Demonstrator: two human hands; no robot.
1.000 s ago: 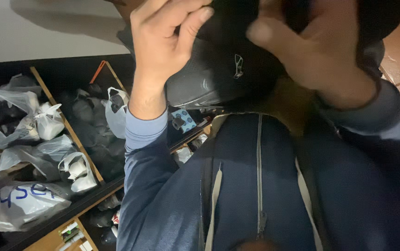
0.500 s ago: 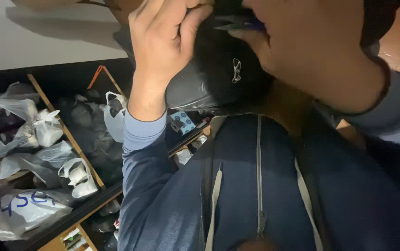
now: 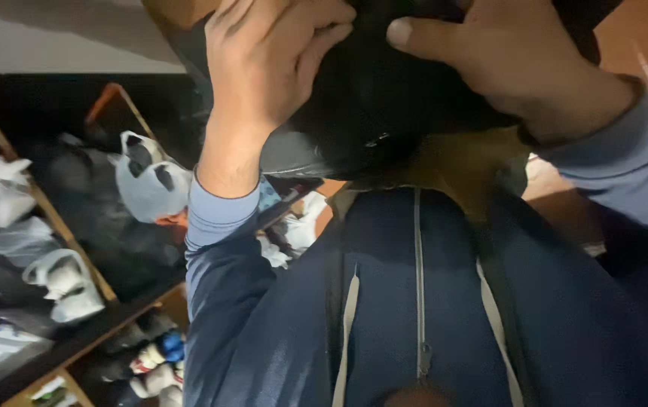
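Head camera view, looking steeply down the wearer's own chest: both bare hands are reaching up close to the lens and gripping a black cap-like object [image 3: 384, 98] with a grey brim, which is filling the upper middle of the frame. The left hand [image 3: 271, 68] is sitting at upper left, its fingers [image 3: 316, 38] curling over the top of the black object and pressing against it, so the hand is closing on it. The right hand [image 3: 520, 60] is sitting at upper right, its thumb lying across the object's top and its palm wrapping the far side, also clamping on it. Both wrists are emerging from light blue sleeve cuffs [image 3: 218, 215]. Below the hands, a dark navy zipped jacket [image 3: 414, 316] with pale drawstrings is filling the lower half of the picture. To the left, well apart from the hands, dark wooden shelves [image 3: 75, 249] are running diagonally, holding white plastic bags [image 3: 151, 185] and dim bundles too dark to tell apart. At the lower left corner, small colourful items [image 3: 158, 362] are lying on a lower shelf, blurred
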